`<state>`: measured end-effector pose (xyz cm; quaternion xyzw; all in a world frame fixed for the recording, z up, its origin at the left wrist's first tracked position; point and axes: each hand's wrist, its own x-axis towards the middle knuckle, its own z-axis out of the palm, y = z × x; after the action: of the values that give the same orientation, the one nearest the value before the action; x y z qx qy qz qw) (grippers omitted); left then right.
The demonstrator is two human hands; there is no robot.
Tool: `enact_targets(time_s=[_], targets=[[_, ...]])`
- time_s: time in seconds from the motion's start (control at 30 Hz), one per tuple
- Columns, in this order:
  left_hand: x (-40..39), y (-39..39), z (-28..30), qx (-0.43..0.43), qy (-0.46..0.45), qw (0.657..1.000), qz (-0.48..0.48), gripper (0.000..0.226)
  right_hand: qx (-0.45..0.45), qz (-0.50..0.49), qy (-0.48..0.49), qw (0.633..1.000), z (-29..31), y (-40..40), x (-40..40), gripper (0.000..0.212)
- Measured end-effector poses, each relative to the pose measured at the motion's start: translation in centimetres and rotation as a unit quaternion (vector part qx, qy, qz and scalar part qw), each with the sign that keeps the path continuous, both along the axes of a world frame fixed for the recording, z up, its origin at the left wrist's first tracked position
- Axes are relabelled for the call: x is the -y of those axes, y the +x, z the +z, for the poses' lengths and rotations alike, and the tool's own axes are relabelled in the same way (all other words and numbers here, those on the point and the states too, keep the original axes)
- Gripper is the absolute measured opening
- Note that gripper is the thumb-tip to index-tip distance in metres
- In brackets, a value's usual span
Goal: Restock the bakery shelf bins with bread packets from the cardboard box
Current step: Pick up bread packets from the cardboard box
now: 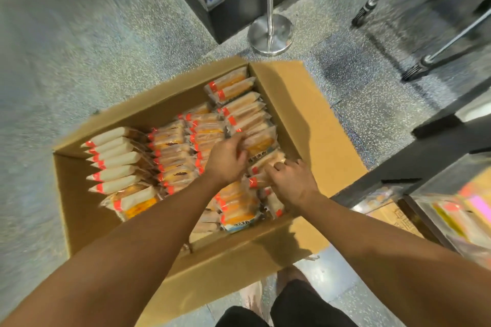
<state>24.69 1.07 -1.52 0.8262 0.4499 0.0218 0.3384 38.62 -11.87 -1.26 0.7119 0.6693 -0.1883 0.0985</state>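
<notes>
Both hands are down in the open cardboard box on the floor: right hand curled round a bread packet near the box's right wall, left hand just beside it, fingers hooked into the packed rows of packets. Further off, a metal stanchion base stands past the box.

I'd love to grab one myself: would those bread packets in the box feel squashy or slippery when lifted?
Probably light and squashy: the bread packets look like soft bread in thin wrap. Likely a bit slippery, since the wrappers shine. Both hands, left and right, pinch them.
</notes>
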Motion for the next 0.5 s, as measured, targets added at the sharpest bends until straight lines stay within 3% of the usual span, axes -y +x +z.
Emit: enact_targets(time_s=[0.13,0.3,0.5], targets=[[0.1,-1.2,4.6,0.057,-0.061,0.996,0.025,0.040,-0.011,-0.017,0.073,0.997,4.4,-0.7,1.4,0.036],[2.5,-1.5,11.4,0.153,-0.079,0.985,-0.020,0.029,0.000,-0.051,0.155,0.987,11.2,-2.1,5.9,0.026],[8.2,1.0,19.2,0.155,-0.012,0.983,-0.099,0.031,0.047,-0.119,0.206,0.970,19.8,-2.3,13.7,0.024]])
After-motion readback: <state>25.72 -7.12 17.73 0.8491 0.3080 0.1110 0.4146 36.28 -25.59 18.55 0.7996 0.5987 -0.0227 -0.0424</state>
